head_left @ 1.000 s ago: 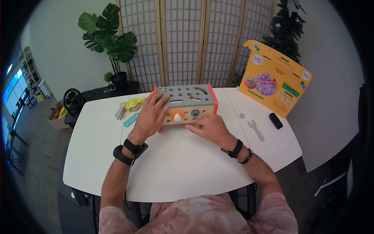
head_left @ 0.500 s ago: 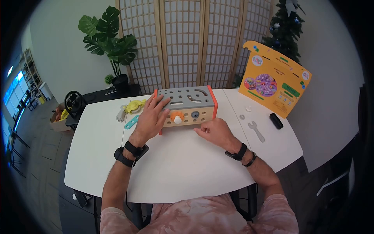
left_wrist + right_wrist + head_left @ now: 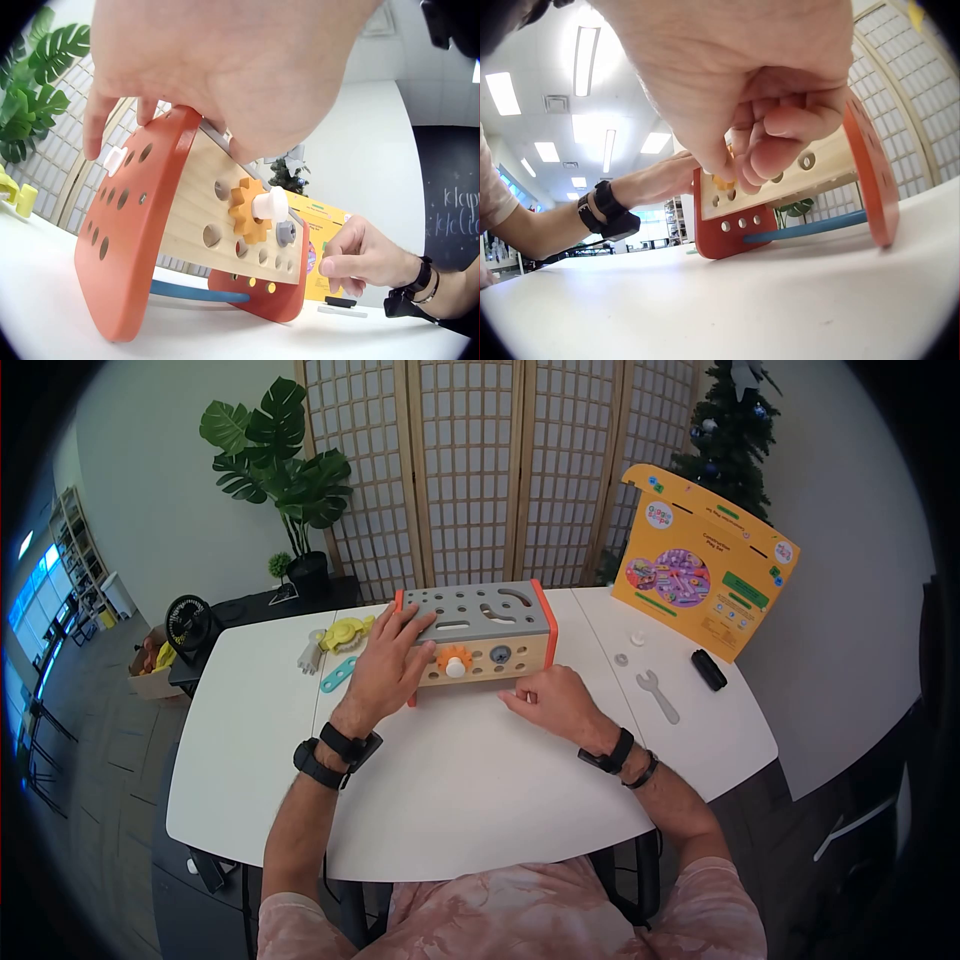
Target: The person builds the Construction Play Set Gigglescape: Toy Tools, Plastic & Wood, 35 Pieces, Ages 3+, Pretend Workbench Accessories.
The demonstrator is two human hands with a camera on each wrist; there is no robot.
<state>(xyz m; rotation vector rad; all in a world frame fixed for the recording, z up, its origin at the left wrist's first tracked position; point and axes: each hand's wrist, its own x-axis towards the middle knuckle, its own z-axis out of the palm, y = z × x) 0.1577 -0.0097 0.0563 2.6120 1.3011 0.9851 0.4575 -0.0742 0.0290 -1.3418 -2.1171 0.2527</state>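
Observation:
A toy workbench with a grey holed top, wooden front and red end panels stands on the table. My left hand rests over its left end, fingers laid across the top. On the front are an orange gear with a white bolt at its centre, and a grey screw-like disc to the right. My right hand hovers by the lower right front, its fingers loosely curled around nothing visible. In the right wrist view, these fingers partly cover the gear.
Left of the bench lie yellow pieces, a grey tool and a teal holed strip. To the right are a grey wrench, small round pieces, a black case and a yellow box.
My right hand has drawn slightly right and back from the bench front, then stayed still. The orange gear, blurred a second ago, now shows sharp teeth. My left hand keeps its place.

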